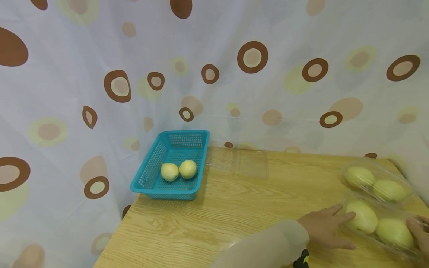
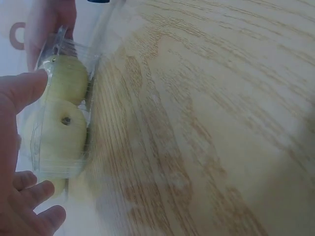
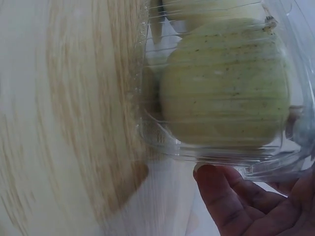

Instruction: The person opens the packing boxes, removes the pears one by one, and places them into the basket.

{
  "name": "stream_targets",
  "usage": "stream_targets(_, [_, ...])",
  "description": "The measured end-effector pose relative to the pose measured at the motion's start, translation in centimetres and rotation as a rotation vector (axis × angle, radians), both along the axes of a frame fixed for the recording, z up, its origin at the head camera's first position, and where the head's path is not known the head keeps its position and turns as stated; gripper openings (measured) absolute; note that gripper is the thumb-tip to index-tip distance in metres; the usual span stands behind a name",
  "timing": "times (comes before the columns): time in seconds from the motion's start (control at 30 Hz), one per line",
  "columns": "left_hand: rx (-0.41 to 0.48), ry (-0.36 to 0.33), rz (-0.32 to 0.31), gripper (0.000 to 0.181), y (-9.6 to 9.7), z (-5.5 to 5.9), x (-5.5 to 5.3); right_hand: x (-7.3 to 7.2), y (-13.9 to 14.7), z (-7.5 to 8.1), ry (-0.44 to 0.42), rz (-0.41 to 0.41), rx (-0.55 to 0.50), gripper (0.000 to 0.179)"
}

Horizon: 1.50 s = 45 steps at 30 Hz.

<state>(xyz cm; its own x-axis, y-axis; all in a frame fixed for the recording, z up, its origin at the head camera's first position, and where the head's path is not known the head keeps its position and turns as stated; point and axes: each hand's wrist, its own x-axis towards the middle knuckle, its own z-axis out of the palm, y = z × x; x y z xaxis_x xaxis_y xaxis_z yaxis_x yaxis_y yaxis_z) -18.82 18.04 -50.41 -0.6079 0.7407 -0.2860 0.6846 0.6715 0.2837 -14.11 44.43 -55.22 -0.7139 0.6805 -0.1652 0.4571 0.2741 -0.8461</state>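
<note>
A clear plastic box [image 3: 216, 156] holding two pale yellow-green pears [image 1: 395, 232] sits at the right front of the table. My left hand [image 1: 326, 227] is at its left end, fingers spread and straight, one fingertip overlapping the nearer pear in the head view. At the box's opposite end, my right hand [image 3: 251, 206] grips the rim with bent fingers; only part of this hand [image 1: 420, 232] enters the head view. Right behind stands a second clear box with two more pears [image 1: 390, 190].
A blue plastic basket [image 1: 200, 186] with two pears [image 1: 169, 172] stands at the back left. Beside it, along the back edge, lies an opened clear plastic box [image 1: 253, 163]. A patterned curtain [image 1: 214, 100] hangs behind the wooden table [image 1: 268, 201].
</note>
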Motion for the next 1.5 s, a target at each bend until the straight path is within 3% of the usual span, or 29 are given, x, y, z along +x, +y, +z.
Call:
stream_targets(0.17, [-0.037,0.071,-0.016,0.077,0.2,0.0,0.1,0.0,0.3,-0.1,0.120,0.027,-0.037,0.063])
stream_targets(0.3, [-0.045,0.100,-0.028,0.077,0.2,-0.1,0.2,0.3,0.4,-0.2,0.173,0.096,0.007,0.061])
stream_targets(0.47, [-0.030,0.123,-0.026,0.076,0.0,-0.1,0.4,0.4,0.2,0.2,0.169,0.158,0.122,0.056])
stream_targets(0.6, [-0.019,0.138,-0.014,0.075,-0.2,0.0,0.5,0.4,-0.3,0.6,0.130,0.174,0.141,0.061])
stream_targets(0.83, [0.008,0.177,-0.012,0.073,-0.9,-0.4,0.5,0.7,-0.3,0.9,0.190,0.356,0.248,0.057])
stream_targets(1.0, [0.011,0.199,0.014,0.073,-1.3,-1.4,0.2,0.5,-0.4,1.5,0.087,0.418,0.309,0.063])
stream_targets(1.17, [0.036,0.195,0.055,0.072,-2.1,-1.7,0.2,0.5,-0.9,2.5,-0.032,0.467,0.374,0.071])
stream_targets(1.3, [0.084,0.204,0.057,0.070,-3.1,-1.7,0.5,0.5,-1.5,2.9,-0.038,0.480,0.393,0.071])
stream_targets(1.5, [0.156,0.253,0.059,0.068,-5.5,-1.9,1.3,0.0,-3.1,3.2,-0.046,0.577,0.363,0.073])
